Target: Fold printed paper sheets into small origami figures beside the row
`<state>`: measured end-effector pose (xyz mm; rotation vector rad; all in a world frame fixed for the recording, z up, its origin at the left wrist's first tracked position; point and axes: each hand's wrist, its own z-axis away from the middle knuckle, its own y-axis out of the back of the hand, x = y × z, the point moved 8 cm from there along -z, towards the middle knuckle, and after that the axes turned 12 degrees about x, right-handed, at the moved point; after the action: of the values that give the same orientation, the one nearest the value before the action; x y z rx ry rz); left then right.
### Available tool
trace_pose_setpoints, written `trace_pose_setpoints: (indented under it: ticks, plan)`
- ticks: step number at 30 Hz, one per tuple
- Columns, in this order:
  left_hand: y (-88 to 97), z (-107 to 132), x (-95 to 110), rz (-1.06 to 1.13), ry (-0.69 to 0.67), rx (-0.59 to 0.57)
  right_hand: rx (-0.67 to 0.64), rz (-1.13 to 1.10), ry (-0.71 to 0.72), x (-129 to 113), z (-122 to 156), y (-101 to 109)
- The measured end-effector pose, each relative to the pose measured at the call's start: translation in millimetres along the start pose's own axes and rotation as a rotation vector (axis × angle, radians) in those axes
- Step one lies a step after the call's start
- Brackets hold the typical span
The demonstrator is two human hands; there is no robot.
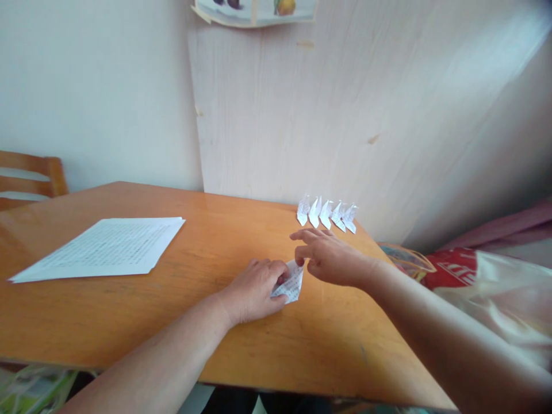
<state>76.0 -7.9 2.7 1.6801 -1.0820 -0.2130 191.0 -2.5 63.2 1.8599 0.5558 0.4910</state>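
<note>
A small folded piece of printed paper (294, 286) lies on the wooden table in front of me. My left hand (257, 289) is closed on its left side, thumb along the near edge and fingers curled over the far side. My right hand (330, 257) hovers at the paper's upper right corner, its fingers apart and partly stretched out. One of its fingertips is at the corner; whether it touches the paper I cannot tell. Farther back, several folded paper pieces (326, 215) with pointed ends stand in a row by the wall.
A stack of printed sheets (107, 247) lies at the left of the wooden table (207, 230). Behind the table's far left side is a chair (54, 175). Red and clear plastic bags (457, 270) sit beyond the right edge. The wall (276, 115) borders the back.
</note>
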Motion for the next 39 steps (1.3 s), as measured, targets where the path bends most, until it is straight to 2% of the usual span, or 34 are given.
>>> trace_pose_setpoints:
  ticks: [5,10,25,32,39]
  plan:
    - [-0.9,-1.3,0.8,-0.009,-0.014,-0.009,-0.072,0.084,0.055,-1.1,-2.9,-0.5]
    - [-1.2,-2.4,1.2,-0.030,-0.027,-0.002,-0.087,0.138,0.111,-5.8,-7.7,0.0]
    - [-2.8,-2.3,0.4,-0.054,-0.019,0.001,-0.148,0.218,0.159,-4.4,-9.5,-5.7]
    - [-3.4,-2.0,0.1,-0.037,-0.015,0.008,-0.129,0.255,0.179,-3.1,-8.0,-9.2]
    - [-3.0,-2.1,-0.6,-0.025,-0.003,0.001,-0.108,0.261,0.154,13.1,-5.9,-8.8]
